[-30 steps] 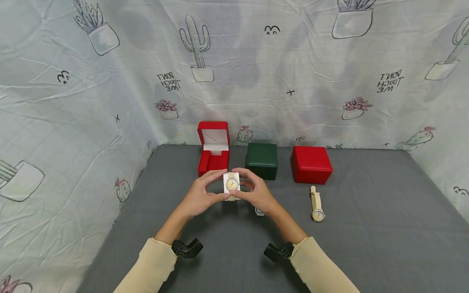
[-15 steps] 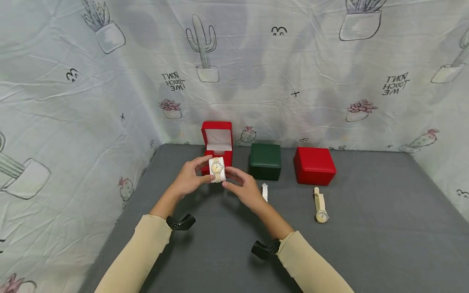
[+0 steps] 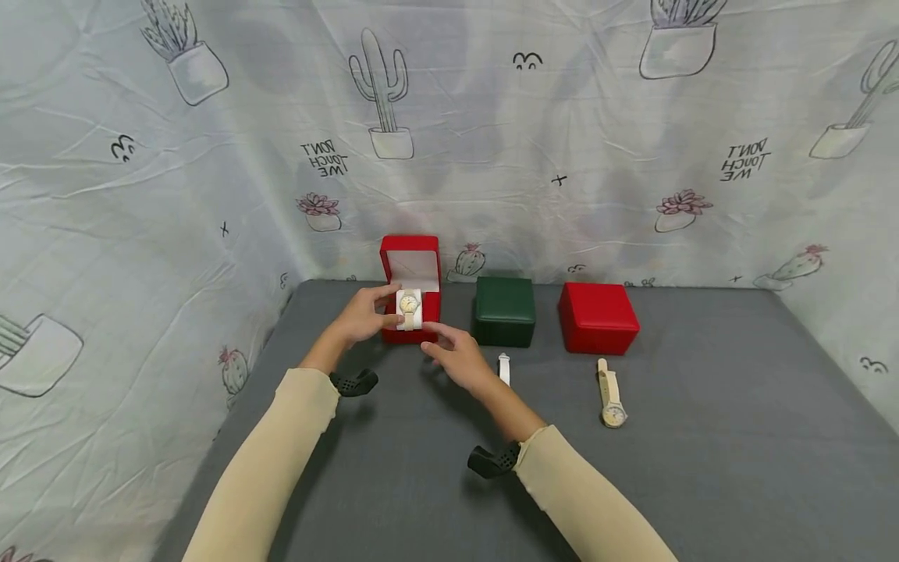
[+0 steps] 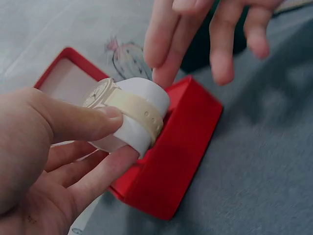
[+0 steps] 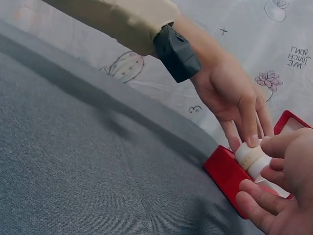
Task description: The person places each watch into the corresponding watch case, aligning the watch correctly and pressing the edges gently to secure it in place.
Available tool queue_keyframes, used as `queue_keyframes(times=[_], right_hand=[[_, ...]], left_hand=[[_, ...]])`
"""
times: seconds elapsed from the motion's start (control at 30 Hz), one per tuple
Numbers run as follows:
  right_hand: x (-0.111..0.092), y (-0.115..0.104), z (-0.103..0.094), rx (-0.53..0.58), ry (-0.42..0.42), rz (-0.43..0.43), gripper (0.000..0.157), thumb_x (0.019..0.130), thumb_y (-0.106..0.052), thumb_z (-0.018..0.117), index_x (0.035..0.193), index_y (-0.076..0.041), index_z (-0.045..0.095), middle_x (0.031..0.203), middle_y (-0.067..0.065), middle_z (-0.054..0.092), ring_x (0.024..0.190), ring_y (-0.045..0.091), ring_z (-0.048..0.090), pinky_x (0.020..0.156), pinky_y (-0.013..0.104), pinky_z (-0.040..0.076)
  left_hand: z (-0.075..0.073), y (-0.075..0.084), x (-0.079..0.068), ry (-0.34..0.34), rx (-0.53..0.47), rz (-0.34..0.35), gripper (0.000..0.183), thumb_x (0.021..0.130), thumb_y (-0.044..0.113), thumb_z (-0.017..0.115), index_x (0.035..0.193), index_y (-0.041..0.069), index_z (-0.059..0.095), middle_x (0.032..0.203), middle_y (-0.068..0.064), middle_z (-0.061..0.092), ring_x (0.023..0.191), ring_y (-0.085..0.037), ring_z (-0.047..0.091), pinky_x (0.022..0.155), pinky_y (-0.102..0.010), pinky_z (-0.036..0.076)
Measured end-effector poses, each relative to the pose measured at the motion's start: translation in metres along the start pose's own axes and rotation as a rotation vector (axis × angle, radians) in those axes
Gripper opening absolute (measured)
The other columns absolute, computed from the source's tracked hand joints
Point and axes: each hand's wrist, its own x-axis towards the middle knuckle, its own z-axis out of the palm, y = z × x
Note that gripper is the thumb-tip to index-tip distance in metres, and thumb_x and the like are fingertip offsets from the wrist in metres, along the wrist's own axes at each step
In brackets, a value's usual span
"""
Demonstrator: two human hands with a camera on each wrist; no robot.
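My left hand (image 3: 360, 315) pinches a white watch cushion (image 4: 146, 91) with a cream-strapped wristwatch (image 3: 409, 304) wrapped round it. Thumb on the strap and fingers beneath show in the left wrist view. The cushion is tilted at the mouth of the open red watch box (image 4: 168, 161), overlapping its inside. The box's lid (image 3: 410, 261) stands up, its white lining facing me. My right hand (image 3: 456, 357) holds nothing; its fingers are loosely extended near the box's front right corner, beside the cushion.
A closed green box (image 3: 504, 311) and a closed red box (image 3: 599, 318) stand to the right. A white watch strap (image 3: 504, 368) lies partly behind my right arm, and a cream watch (image 3: 610, 393) lies farther right. Patterned cloth (image 3: 492, 156) hangs behind the grey table (image 3: 737, 406).
My left hand has carried the watch on its cushion leftward and away from me, to the open red box. My right hand has let go of the cushion and followed it leftward.
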Motion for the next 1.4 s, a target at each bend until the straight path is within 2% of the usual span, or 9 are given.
queue_keyframes(times=[0.3, 0.47, 0.63, 0.73, 0.9, 1.03, 1.13, 1.23, 1.4], right_hand=[[0.007, 0.000, 0.001, -0.026, -0.046, 0.024, 0.047, 0.096, -0.023, 0.060, 0.140, -0.014, 0.050, 0.131, 0.014, 0.060, 0.094, 0.033, 0.068, 0.078, 0.028, 0.053], [0.011, 0.000, 0.004, -0.145, -0.025, -0.014, 0.047, 0.096, -0.022, 0.059, 0.140, -0.010, 0.050, 0.137, 0.010, 0.053, 0.100, 0.026, 0.065, 0.078, 0.031, 0.055], [0.017, 0.000, 0.010, -0.292, -0.022, -0.021, 0.048, 0.096, -0.023, 0.057, 0.141, -0.006, 0.049, 0.138, 0.011, 0.048, 0.102, 0.022, 0.058, 0.084, 0.032, 0.053], [0.019, -0.002, 0.012, -0.335, -0.004, -0.017, 0.046, 0.096, -0.022, 0.057, 0.138, -0.003, 0.051, 0.136, 0.014, 0.045, 0.106, 0.024, 0.054, 0.091, 0.037, 0.050], [0.022, -0.001, 0.014, -0.435, 0.035, -0.015, 0.044, 0.096, -0.023, 0.058, 0.135, -0.004, 0.055, 0.144, 0.016, 0.036, 0.123, 0.030, 0.050, 0.101, 0.044, 0.046], [0.023, -0.001, 0.013, -0.501, 0.057, -0.014, 0.044, 0.095, -0.026, 0.059, 0.134, -0.007, 0.056, 0.155, 0.017, 0.024, 0.132, 0.034, 0.046, 0.104, 0.048, 0.045], [0.022, -0.001, 0.013, -0.456, 0.078, 0.006, 0.043, 0.095, -0.026, 0.059, 0.134, -0.009, 0.056, 0.157, 0.017, 0.023, 0.134, 0.035, 0.043, 0.105, 0.051, 0.043], [0.021, 0.001, 0.012, -0.368, 0.124, 0.021, 0.042, 0.095, -0.023, 0.060, 0.133, -0.007, 0.055, 0.151, 0.017, 0.036, 0.131, 0.033, 0.046, 0.105, 0.050, 0.043], [0.021, 0.003, 0.010, -0.197, 0.179, 0.066, 0.048, 0.096, -0.019, 0.058, 0.140, -0.005, 0.045, 0.139, 0.015, 0.053, 0.126, 0.029, 0.053, 0.105, 0.045, 0.044]], left_hand=[[-0.003, -0.002, 0.009, -0.048, 0.042, -0.019, 0.065, 0.092, 0.014, 0.064, 0.150, 0.011, 0.036, 0.148, -0.017, 0.044, 0.135, -0.036, 0.043, 0.108, -0.053, 0.040], [-0.001, 0.000, 0.012, -0.072, 0.116, -0.024, 0.062, 0.092, 0.016, 0.063, 0.148, 0.009, 0.038, 0.145, -0.019, 0.043, 0.130, -0.038, 0.045, 0.103, -0.053, 0.045], [0.002, -0.002, 0.015, -0.066, 0.191, -0.020, 0.060, 0.090, 0.013, 0.065, 0.145, 0.006, 0.043, 0.126, -0.022, 0.054, 0.108, -0.033, 0.057, 0.087, -0.043, 0.055], [0.005, -0.003, 0.016, -0.052, 0.249, -0.021, 0.059, 0.088, 0.013, 0.067, 0.143, 0.006, 0.046, 0.116, -0.022, 0.056, 0.097, -0.029, 0.055, 0.079, -0.039, 0.054], [0.008, 0.001, 0.020, -0.103, 0.409, -0.054, 0.060, 0.091, 0.020, 0.062, 0.147, 0.012, 0.040, 0.133, -0.025, 0.047, 0.114, -0.033, 0.045, 0.098, -0.053, 0.044], [0.010, 0.004, 0.018, -0.132, 0.473, -0.080, 0.063, 0.095, 0.027, 0.056, 0.152, 0.016, 0.031, 0.137, -0.027, 0.038, 0.118, -0.037, 0.043, 0.101, -0.057, 0.041], [0.010, -0.001, 0.014, -0.066, 0.404, -0.103, 0.066, 0.093, 0.027, 0.055, 0.153, 0.015, 0.030, 0.131, -0.023, 0.043, 0.114, -0.034, 0.046, 0.096, -0.052, 0.045], [0.007, -0.005, 0.011, 0.074, 0.204, -0.157, 0.062, 0.092, 0.028, 0.054, 0.150, 0.013, 0.035, 0.129, -0.019, 0.049, 0.112, -0.031, 0.049, 0.092, -0.047, 0.047], [0.003, -0.004, 0.017, 0.255, -0.142, -0.251, 0.069, 0.095, 0.056, 0.046, 0.148, 0.012, 0.037, 0.145, -0.013, 0.045, 0.123, -0.031, 0.050, 0.097, -0.046, 0.048]])
